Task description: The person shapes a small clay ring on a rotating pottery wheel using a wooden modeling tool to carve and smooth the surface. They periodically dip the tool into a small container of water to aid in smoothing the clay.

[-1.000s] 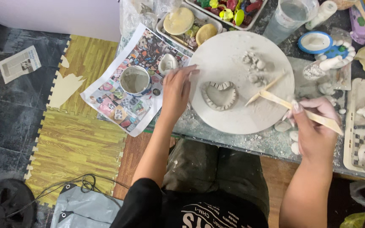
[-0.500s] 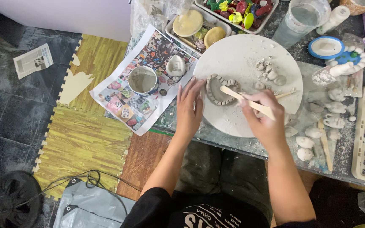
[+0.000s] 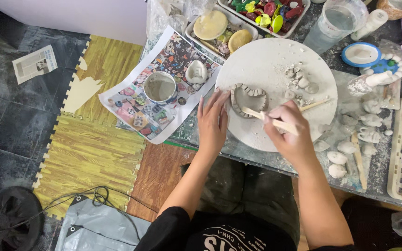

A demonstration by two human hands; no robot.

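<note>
Clay ring (image 3: pixel 249 99), a low scalloped loop of grey clay, lies on the left part of the round white board (image 3: pixel 275 60), close to the person so both hands meet over it. Left hand (image 3: pixel 213 122) lies flat with fingers spread and straight, fingertips against the ring's near-left wall, seemingly to brace it, while the right hand (image 3: pixel 290 132) pinches a wooden modelling stick (image 3: pixel 268 119) whose tip meets the ring's near edge. Clay crumbs (image 3: pixel 298 83) sit further out on the board, and a water cup (image 3: pixel 160 87) rests on the printed sheet (image 3: pixel 136 111) to the left.
</note>
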